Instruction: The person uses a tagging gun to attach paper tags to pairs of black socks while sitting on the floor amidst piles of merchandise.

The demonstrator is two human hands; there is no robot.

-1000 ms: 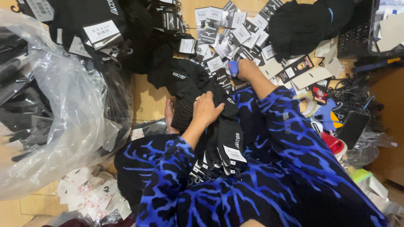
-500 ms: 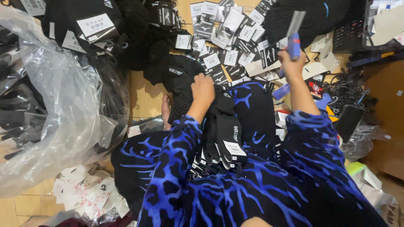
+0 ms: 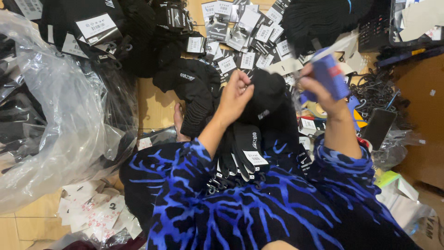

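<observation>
Left hand [image 3: 236,95] pinches a black sock [image 3: 268,95] above the lap's sock bundle [image 3: 245,153]; right hand [image 3: 319,85] grips a blue tagging tool [image 3: 329,74] just beside it. Probably best holding the fabric taut.

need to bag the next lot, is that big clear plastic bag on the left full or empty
Not empty: dark goods show through the clear plastic bag, which bulges. How full, cannot tell.

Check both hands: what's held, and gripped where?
Left hand pinches a black sock at its upper edge. Right hand grips a blue tagging tool around its lower body; the tool's tip points toward the sock.
</observation>
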